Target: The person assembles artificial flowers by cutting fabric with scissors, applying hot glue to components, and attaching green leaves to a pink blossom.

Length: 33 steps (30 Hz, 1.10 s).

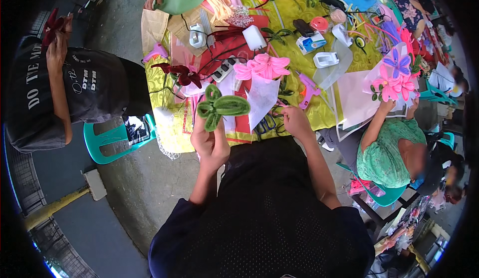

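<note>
My left hand (pixel 211 145) is closed on a green pipe-cleaner flower (pixel 222 107), raised in front of the table's near edge. Its fuzzy looped petals spread above my fingers, and one long petal points right. Over the table's edge, my right hand (pixel 298 123) has its fingers pinched together; what they hold, if anything, is too small to make out. Dark blue looped handles (pixel 267 124) lie just left of it. Beyond it rests a pink-purple glue gun (pixel 309 89). Pink pipe-cleaner flowers (pixel 262 67) and a white paper sheet (pixel 263 98) are behind the green flower.
The yellow-clothed table (pixel 299 21) bears a power strip (pixel 224 69), cords, a dark red flower (pixel 184 74) and tape dispensers (pixel 326 59). At right, a person in green (pixel 394 153) holds a wrapped pink-purple bouquet (pixel 396 81). Someone in black (pixel 95 83) stands left beside a teal chair (pixel 112 143).
</note>
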Each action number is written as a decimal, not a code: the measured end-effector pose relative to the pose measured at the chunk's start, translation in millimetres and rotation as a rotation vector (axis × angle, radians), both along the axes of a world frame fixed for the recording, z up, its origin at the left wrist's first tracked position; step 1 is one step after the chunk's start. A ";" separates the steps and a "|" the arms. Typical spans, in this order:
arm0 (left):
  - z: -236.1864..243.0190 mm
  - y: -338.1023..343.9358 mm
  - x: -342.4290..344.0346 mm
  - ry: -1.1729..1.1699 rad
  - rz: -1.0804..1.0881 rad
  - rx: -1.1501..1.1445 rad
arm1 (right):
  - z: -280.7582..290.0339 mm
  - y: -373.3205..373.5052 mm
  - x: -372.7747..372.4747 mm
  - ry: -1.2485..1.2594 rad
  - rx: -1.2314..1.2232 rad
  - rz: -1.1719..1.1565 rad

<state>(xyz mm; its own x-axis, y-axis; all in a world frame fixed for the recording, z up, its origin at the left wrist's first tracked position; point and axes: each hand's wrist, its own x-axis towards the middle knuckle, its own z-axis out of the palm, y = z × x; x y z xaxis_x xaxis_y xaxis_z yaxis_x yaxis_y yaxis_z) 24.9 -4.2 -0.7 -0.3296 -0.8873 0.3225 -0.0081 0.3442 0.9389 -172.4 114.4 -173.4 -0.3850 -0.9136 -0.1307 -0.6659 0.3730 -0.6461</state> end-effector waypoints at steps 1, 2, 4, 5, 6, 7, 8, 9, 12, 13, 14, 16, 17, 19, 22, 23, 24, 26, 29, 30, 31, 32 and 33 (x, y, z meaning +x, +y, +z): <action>0.9 1.6 2.7 0.022 -0.001 0.050 | -7.5 2.5 2.3 0.057 -0.031 -0.032; 2.1 2.6 4.8 0.046 -0.004 0.098 | -14.6 5.9 5.4 0.115 -0.063 -0.064; -0.6 0.4 12.2 0.112 -0.041 0.163 | -24.2 9.8 7.1 0.161 -0.049 -0.106; -2.4 -0.5 16.2 0.152 -0.054 0.195 | -26.7 10.6 5.8 0.149 -0.005 -0.116; -4.6 -1.2 19.5 0.195 -0.067 0.226 | -28.8 12.1 4.0 0.138 0.040 -0.127; -7.9 -1.1 21.1 0.188 -0.041 0.201 | -26.1 12.1 2.4 0.136 -0.009 -0.106; -8.6 -0.9 21.4 0.180 -0.015 0.176 | -23.0 12.8 0.1 0.133 -0.058 -0.085; -6.6 1.3 19.7 0.178 -0.005 0.200 | -19.6 13.8 -1.4 0.130 -0.107 -0.065; 1.4 4.2 12.6 0.129 -0.076 0.260 | 20.8 9.8 0.0 -0.288 -0.185 -0.162; -0.8 2.0 11.2 0.082 -0.177 0.277 | 38.3 9.8 0.1 -0.365 -0.208 -0.163; -1.7 0.0 9.9 0.033 -0.275 0.292 | 58.4 9.0 1.2 -0.445 -0.230 -0.161; -4.7 3.0 2.6 -0.063 -0.317 0.317 | 94.7 5.0 1.5 -0.538 -0.284 -0.128; -5.5 7.7 -4.1 -0.075 -0.307 0.240 | 109.7 2.8 2.1 -0.548 -0.312 -0.100; -8.0 11.2 -16.5 -0.089 -0.379 0.146 | 139.4 0.1 -0.4 -0.549 -0.355 -0.014; -9.8 1.7 -38.4 -0.071 -0.578 0.106 | 163.1 -1.7 -6.5 -0.570 -0.395 0.117; -5.1 -1.2 -50.1 -0.046 -0.610 0.095 | 163.6 -1.6 -11.6 -0.610 -0.408 0.135; -2.7 -4.9 -60.7 -0.021 -0.643 0.085 | 164.3 -1.9 -17.0 -0.650 -0.421 0.152; -17.6 -14.8 -78.0 0.077 -0.751 0.229 | 170.0 -4.1 -25.6 -0.592 -0.391 0.170; -42.4 -27.0 -92.8 0.097 -0.896 0.339 | 170.2 -4.1 -32.9 -0.612 -0.394 0.081; -47.1 -28.8 -95.9 0.082 -0.942 0.356 | 168.9 -5.5 -33.0 -0.560 -0.447 0.032; -46.0 -28.8 -99.6 0.094 -0.943 0.444 | 167.9 -6.9 -33.2 -0.505 -0.499 -0.020; -44.4 -29.1 -100.7 0.092 -0.935 0.454 | 167.9 -7.3 -33.7 -0.451 -0.551 -0.071; -42.6 -30.3 -100.8 0.090 -0.926 0.464 | 170.1 -6.2 -35.7 -0.392 -0.563 -0.082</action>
